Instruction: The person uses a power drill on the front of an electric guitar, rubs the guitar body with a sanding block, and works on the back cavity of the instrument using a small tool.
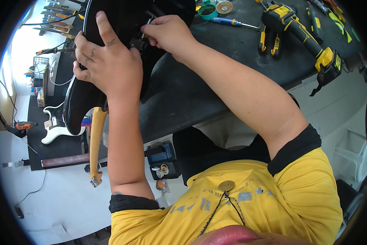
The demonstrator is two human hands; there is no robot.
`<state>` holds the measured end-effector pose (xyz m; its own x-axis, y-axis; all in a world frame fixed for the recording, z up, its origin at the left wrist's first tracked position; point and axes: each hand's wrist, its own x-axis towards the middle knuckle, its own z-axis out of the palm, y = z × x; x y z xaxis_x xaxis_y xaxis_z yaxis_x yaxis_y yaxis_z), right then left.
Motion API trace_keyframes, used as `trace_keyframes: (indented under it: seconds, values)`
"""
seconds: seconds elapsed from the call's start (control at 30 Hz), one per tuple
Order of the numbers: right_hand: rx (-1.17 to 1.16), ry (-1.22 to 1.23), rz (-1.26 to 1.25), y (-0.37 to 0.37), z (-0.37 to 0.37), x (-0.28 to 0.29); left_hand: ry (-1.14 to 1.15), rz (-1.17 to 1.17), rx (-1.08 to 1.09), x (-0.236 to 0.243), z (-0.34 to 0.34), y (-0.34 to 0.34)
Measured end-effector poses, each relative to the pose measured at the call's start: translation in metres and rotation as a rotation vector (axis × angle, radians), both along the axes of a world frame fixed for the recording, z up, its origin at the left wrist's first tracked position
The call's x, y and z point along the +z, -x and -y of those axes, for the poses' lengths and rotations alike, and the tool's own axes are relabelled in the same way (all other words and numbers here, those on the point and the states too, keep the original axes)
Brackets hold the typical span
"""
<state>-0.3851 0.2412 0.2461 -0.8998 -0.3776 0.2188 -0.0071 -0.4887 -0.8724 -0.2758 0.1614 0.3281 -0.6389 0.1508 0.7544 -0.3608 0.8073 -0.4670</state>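
A glossy black electric guitar body (106, 77) is on the bench before me, its pale wooden neck (96, 139) pointing toward me at the left. My left hand (114, 67) spans the body, index finger stretched out and the other fingers bent over its left edge. The left thumb lies beside a small black fitting (138, 43). Just right of that fitting, my right hand (167, 34) pinches a thin, silvery metal piece (149, 21). The fingers hide most of it, so its kind cannot be told.
Right of the guitar, the dark bench (240, 53) holds a blue-handled screwdriver (226, 21), tape rolls (208, 11), yellow-black pliers (269, 41) and a cordless power tool (293, 24). A white guitar body (55, 132) lies on the left bench. Tools hang at the upper left.
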Motion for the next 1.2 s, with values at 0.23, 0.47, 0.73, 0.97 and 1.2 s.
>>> trace_keyframes:
  seconds: [0.23, 0.47, 0.73, 0.97, 1.2]
  values:
    - [0.053, 0.066, 0.039, -0.004, 0.000, 0.000, 0.051, 0.022, -0.028, 0.000, 0.010, 0.002]
    - [0.036, 0.128, 0.048, -0.008, 0.012, -0.002, 0.041, 0.023, -0.032, 0.002, 0.016, 0.004]
    - [-0.057, -0.097, -0.165, -0.002, 0.006, -0.003, 0.053, -0.002, -0.031, 0.001, 0.010, 0.002]
    - [-0.084, -0.024, -0.096, -0.007, 0.011, -0.004, 0.050, -0.004, -0.043, 0.000, 0.008, 0.000]
    - [0.030, 0.008, 0.026, 0.000, -0.009, 0.001, 0.062, -0.028, -0.090, -0.001, 0.006, 0.001]
